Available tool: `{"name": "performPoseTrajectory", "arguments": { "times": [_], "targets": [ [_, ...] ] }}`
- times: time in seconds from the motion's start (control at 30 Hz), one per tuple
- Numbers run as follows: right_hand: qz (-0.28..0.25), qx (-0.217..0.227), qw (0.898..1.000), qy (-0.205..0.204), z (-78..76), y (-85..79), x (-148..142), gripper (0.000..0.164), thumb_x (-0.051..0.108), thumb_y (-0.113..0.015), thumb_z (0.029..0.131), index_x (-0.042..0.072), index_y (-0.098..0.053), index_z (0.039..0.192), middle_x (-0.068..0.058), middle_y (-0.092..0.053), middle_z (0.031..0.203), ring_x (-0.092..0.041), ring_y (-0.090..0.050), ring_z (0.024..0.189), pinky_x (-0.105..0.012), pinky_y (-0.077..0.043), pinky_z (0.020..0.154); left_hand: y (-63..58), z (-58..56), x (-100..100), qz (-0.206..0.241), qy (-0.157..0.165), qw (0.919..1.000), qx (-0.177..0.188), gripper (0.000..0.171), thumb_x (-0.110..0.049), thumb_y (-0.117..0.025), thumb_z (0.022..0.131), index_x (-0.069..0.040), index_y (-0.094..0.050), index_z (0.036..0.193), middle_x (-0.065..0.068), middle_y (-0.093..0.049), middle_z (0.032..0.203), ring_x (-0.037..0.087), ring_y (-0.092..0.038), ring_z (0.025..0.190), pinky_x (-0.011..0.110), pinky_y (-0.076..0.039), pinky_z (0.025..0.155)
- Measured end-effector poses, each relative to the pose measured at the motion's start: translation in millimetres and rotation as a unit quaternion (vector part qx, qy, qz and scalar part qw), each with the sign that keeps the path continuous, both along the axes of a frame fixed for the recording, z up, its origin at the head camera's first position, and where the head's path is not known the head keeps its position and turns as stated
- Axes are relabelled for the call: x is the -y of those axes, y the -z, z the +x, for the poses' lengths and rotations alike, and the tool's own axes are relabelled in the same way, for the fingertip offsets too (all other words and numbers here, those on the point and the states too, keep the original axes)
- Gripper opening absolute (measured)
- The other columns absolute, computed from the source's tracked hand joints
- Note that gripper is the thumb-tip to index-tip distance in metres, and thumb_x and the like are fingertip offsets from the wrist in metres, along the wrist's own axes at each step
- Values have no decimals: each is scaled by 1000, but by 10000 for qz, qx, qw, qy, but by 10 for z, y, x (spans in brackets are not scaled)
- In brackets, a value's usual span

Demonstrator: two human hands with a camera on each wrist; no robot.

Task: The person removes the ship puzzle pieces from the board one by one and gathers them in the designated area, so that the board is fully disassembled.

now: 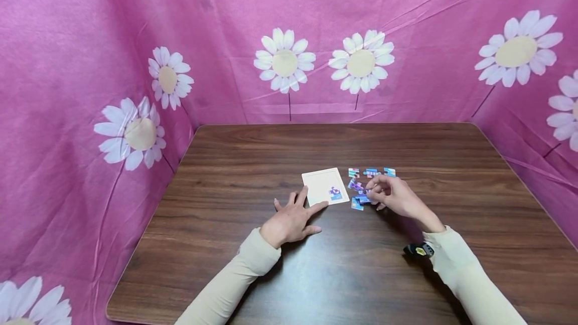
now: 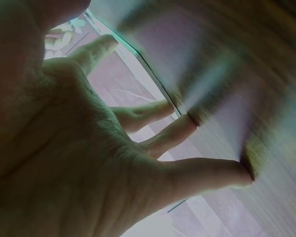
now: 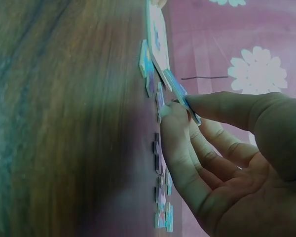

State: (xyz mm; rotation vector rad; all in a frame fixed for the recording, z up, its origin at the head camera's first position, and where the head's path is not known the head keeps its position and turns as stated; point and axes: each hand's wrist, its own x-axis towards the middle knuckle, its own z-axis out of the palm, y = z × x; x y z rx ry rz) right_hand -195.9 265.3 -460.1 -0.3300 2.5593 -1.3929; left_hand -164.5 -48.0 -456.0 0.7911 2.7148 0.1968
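Note:
A square, pale puzzle tray (image 1: 317, 185) lies on the table, with a purple-and-blue puzzle piece (image 1: 335, 196) in its near right corner. My left hand (image 1: 291, 219) is spread out, its fingertips at the tray's left and near edges; the left wrist view shows the fingers (image 2: 158, 143) extended along that edge. Right of the tray, my right hand (image 1: 392, 197) pinches a flat puzzle piece (image 3: 175, 88) between thumb and fingers, tilted above the tabletop. Loose pieces lie around that hand, among them a blue piece (image 1: 356, 205) near the tray's right corner.
Farther back are several loose pieces, including a striped piece (image 1: 353, 171) and a blue corner piece (image 1: 390, 170). The brown wooden table (image 1: 235, 164) is bordered by a pink flowered cloth (image 1: 226, 39). A black band (image 1: 419, 250) sits at the right cuff.

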Motion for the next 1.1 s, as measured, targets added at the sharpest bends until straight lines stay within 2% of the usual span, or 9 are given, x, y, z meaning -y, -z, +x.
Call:
{"name": "performPoseTrajectory", "arguments": {
  "times": [0.13, 0.6, 0.9, 1.1],
  "targets": [
    [80, 27, 10000, 12, 30, -17, -53, 21, 3, -65, 100, -9, -63, 118, -24, -75, 102, -17, -72, 78, -34, -64, 64, -9, 5, -4, 4, -9, 10000, 19, 64, -54, -58, 102, -47, -34, 160, 18, -17, 172, 40, -32, 151, 83, -37, 105],
    [230, 142, 9995, 142, 110, 45, -197, 18, 2, -65, 99, -9, -65, 113, -22, -76, 98, -12, -70, 76, -31, -63, 64, -2, 4, -3, -60, -9, 10000, 8, 64, -55, -57, 102, -47, -33, 161, 18, -17, 172, 40, -32, 151, 82, -37, 106],
    [364, -9, 9993, 86, 169, 37, -230, 15, 4, -67, 98, -5, -67, 110, -17, -74, 96, -10, -69, 77, -29, -63, 64, -4, 5, -1, -83, -13, 10000, 38, 64, -56, -56, 102, -48, -32, 161, 18, -16, 173, 40, -32, 152, 82, -37, 106],
    [643, -245, 9976, 69, 178, 38, -214, 11, 0, -68, 94, -3, -68, 104, -11, -72, 88, -8, -66, 69, -28, -61, 60, -6, 7, -1, -45, -28, 10000, 47, 64, -55, -56, 102, -47, -32, 161, 18, -16, 173, 40, -32, 152, 83, -36, 107]
  ]
}}
